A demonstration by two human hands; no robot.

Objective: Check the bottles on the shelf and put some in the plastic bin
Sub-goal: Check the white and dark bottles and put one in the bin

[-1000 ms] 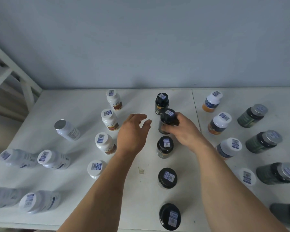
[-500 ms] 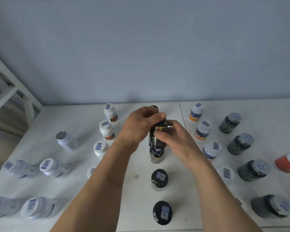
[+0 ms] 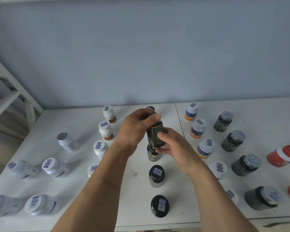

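A dark bottle with a gold band (image 3: 154, 136) is lifted above the white shelf (image 3: 74, 124), held upright in both hands. My left hand (image 3: 137, 128) wraps its cap and upper part. My right hand (image 3: 172, 144) grips its lower body from the right. Under it stands a column of dark black-capped bottles: one just below the held one (image 3: 153, 156), another nearer (image 3: 156, 175), the nearest (image 3: 159, 205), and one cap showing behind my left hand (image 3: 150, 108). No plastic bin is in view.
White bottles with brown labels (image 3: 106, 130) stand left of my arms; white bottles lie toppled at far left (image 3: 54, 167). White-capped orange bottles (image 3: 197, 128), dark green silver-capped jars (image 3: 232, 140) and red jars (image 3: 283, 155) fill the right. The blue wall runs behind.
My right hand lifted the dark bottle out of the column, and my left hand came over and closed on its top. The view shifted, so the shelf sits lower and red jars show.
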